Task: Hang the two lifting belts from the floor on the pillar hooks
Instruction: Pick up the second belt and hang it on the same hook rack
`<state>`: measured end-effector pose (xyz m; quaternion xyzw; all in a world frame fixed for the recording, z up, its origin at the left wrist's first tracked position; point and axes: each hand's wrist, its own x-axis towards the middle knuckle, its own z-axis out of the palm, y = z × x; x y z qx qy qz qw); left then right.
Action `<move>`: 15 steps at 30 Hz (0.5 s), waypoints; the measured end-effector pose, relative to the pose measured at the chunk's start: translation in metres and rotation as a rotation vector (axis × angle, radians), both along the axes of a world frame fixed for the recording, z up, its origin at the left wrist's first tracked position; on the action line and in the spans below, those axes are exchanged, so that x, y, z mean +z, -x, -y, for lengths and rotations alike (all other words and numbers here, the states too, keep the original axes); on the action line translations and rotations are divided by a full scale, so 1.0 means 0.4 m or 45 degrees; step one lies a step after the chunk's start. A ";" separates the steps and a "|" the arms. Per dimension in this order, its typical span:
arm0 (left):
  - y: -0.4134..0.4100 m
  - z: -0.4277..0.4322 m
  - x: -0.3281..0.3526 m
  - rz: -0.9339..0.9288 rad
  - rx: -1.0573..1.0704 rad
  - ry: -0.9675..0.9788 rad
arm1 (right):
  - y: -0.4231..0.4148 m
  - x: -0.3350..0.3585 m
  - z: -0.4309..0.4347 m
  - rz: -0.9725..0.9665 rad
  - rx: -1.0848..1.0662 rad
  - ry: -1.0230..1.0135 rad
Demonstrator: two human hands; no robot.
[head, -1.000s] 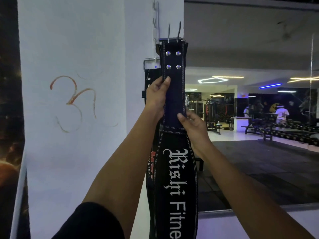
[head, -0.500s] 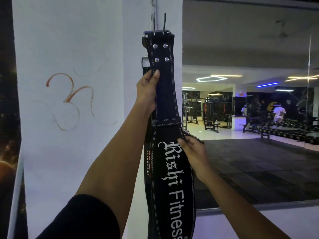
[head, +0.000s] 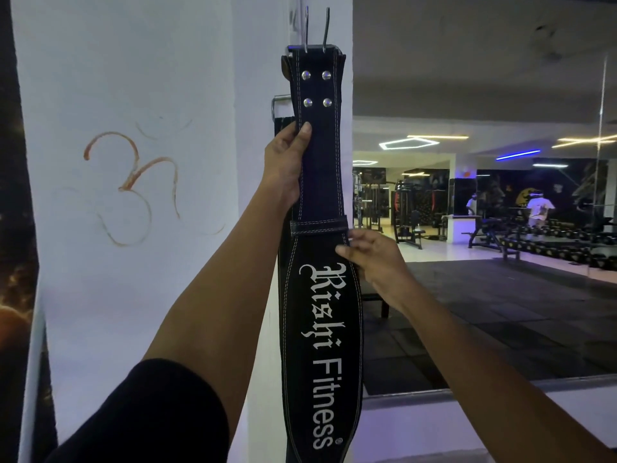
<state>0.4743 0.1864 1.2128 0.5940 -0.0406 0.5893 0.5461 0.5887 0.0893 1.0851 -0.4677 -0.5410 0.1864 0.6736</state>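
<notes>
By white pillar [head: 133,295]: belt [head: 317,182], gym bkgd.

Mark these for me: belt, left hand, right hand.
belt [head: 322,329]: head view, on the wide black panel beside the white lettering.
left hand [head: 283,168]: head view, on the back of the hand gripping the belt's left edge.
right hand [head: 375,259]: head view, on the back of the hand at the belt's right edge.

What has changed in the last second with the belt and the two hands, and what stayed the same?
The black lifting belt was carried left, from in front of the mirror to the white pillar. The right hand slid down to the keeper loop, then back up to it. The left hand stayed clamped below the rivets, and the belt stayed upright with its prongs on top. Whether it hangs on a hook cannot be seen.
</notes>
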 end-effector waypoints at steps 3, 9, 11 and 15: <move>-0.001 0.002 0.002 0.001 0.007 -0.018 | -0.002 0.029 -0.016 -0.037 -0.015 -0.053; 0.000 0.000 -0.011 0.015 0.018 -0.005 | 0.020 0.081 -0.021 -0.009 0.046 -0.181; 0.001 0.003 -0.023 0.015 0.018 0.016 | 0.033 0.102 -0.022 0.000 0.089 -0.222; 0.003 0.003 -0.048 0.001 0.021 0.033 | 0.054 0.143 -0.030 -0.046 0.063 -0.248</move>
